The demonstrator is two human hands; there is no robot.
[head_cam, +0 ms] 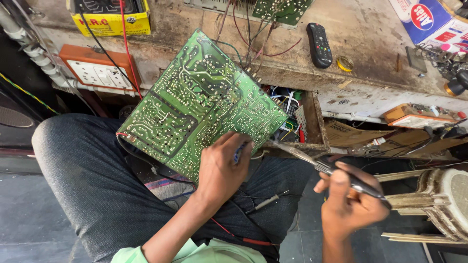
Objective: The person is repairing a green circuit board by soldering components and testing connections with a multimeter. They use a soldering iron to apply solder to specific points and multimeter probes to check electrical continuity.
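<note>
Two hands busy, step looks like soldering on board underside. Green circuit board [200, 104] propped tilted on my knee, solder side up, top edge against workbench [370, 44]. My left hand [222, 170] grips board's lower edge, fingers curled over it, pinching board. My right hand [348, 202] closed round soldering iron [321, 163], fingers pressed together on handle; tip near board's lower right edge, contact not clear. Next move, my guess: steady tip onto one joint, hold board rigid. Black remote [319, 45] lies on bench, well apart.

Even, soft daylight; worktop [370, 44] bright, floor [29, 214] dim. Right hand [348, 202] motion-blurred; wide-angle bending at edges.
</note>
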